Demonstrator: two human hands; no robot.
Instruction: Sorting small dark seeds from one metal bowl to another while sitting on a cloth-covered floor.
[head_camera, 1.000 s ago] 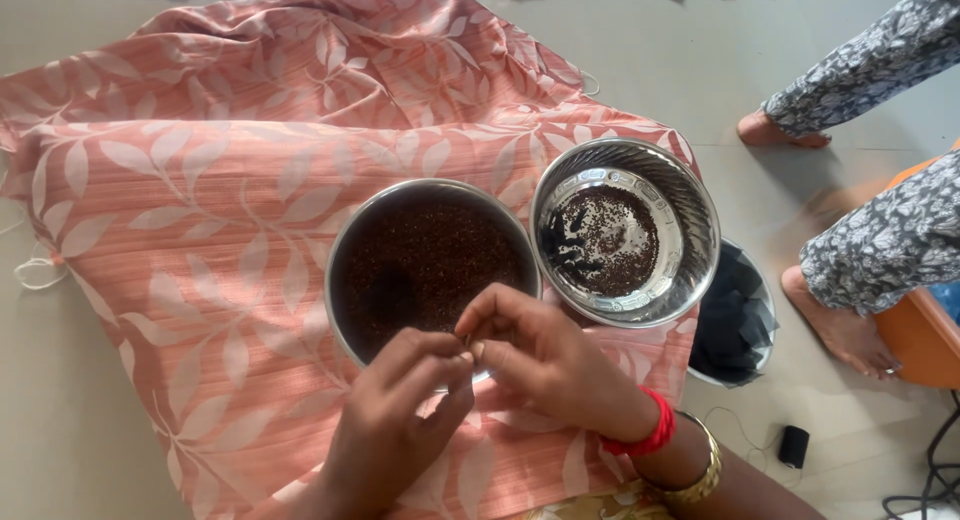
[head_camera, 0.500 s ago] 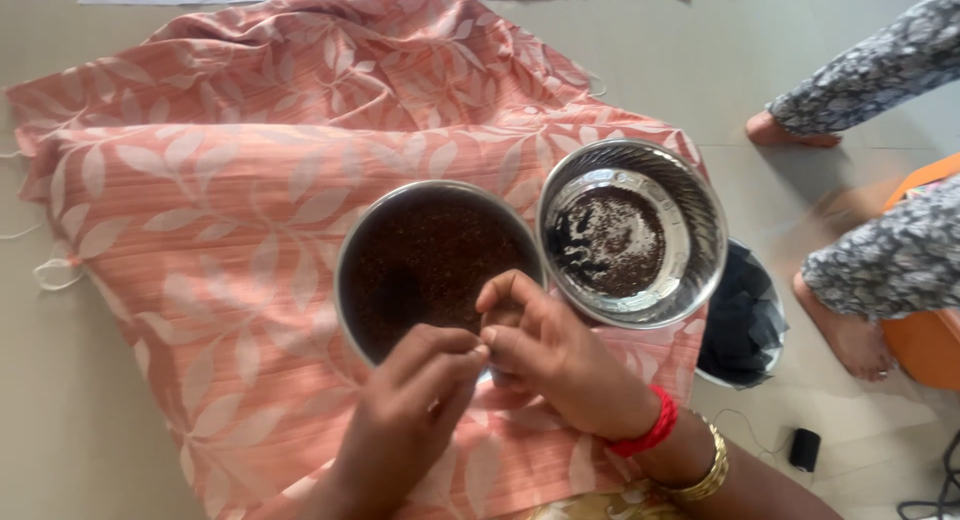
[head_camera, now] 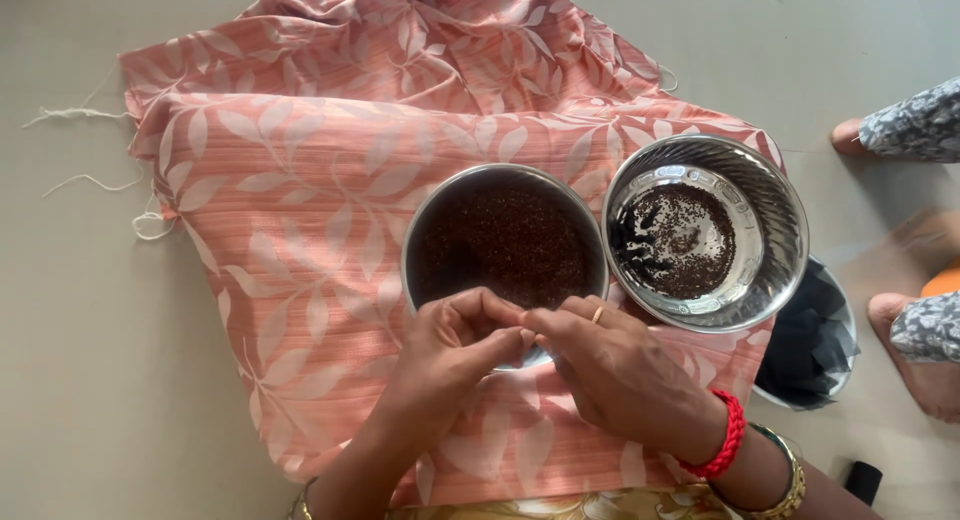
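Peering down, here's the scene.
Hidden: whatever sits between the pinched fingertips is too small to make out; a dark bowl is half tucked under the cloth edge.
Materials: round steel bowl of dark seeds and a shinier ribbed steel bowl with a thin scatter, both on peach leaf-print cloth on the floor.
Fingers: left hand and right hand meet fingertip to fingertip, narrowly pinched, over the seed bowl's near rim.

We see two shiny metal bowls, the left bowl holding grainy dark seeds, the right bowl glossy and ribbed at three o'clock. Beneath them lies matt, ribbed peach cloth on a smooth floor.
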